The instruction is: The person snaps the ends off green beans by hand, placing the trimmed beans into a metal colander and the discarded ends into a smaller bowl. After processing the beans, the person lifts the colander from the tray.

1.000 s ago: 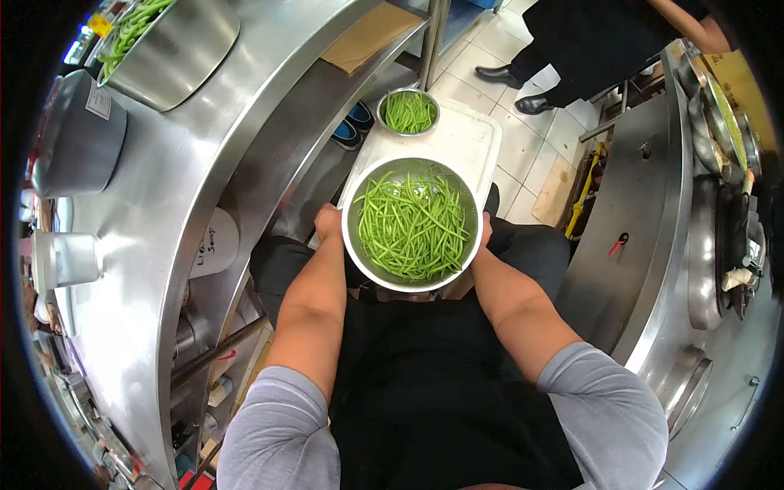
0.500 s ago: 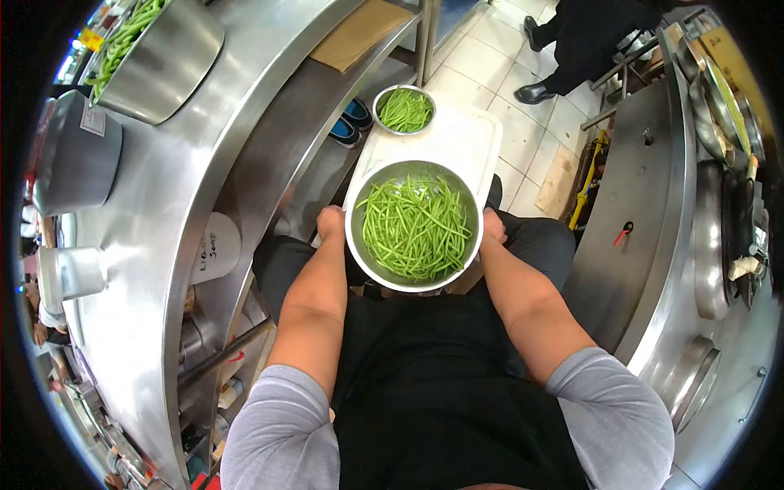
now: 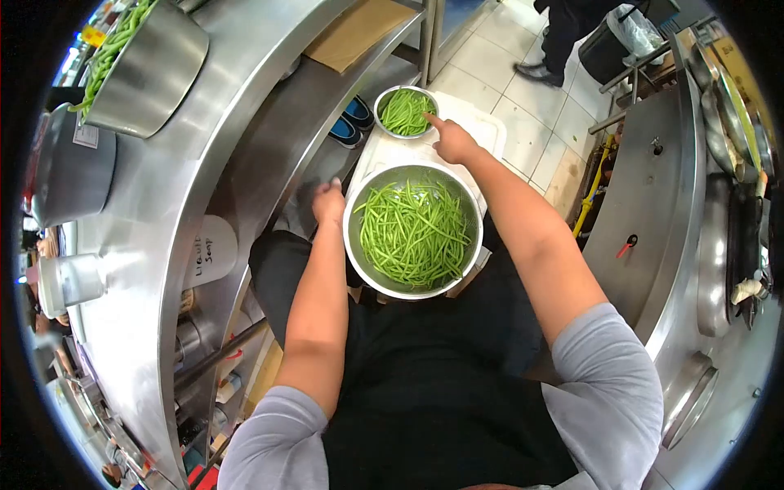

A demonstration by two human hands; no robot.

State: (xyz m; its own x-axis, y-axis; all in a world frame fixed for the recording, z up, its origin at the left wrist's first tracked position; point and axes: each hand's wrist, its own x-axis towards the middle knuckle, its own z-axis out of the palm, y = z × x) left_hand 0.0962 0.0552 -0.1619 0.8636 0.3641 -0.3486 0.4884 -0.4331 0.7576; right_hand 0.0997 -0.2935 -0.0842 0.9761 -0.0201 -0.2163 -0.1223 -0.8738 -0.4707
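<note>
- Right grip point(image 3: 453, 141), in the head view, has its index finger stretched out to the rim of the small bowl point(image 3: 400, 136); whether thumb and finger pinch anything, I cannot tell.
- Left grip point(image 3: 328, 202) is loosely curled just beside the large bowl point(image 3: 412, 173), with nothing clearly in it; I cannot tell if it touches the side.
- Half a second ago both hands were at the sides of the large bowl; now the right one has gone forward to the small bowl, so the large one is no longer held from both sides.
- Green beans point(image 3: 415, 233) lie loose in the large bowl, close to the person's lap; more beans point(image 3: 403, 111) fill the small bowl, which stands on the white board point(image 3: 384, 153).
- To the left, a steel counter point(image 3: 139, 245) carries a deep pot point(image 3: 155, 77) of green pods.
</note>
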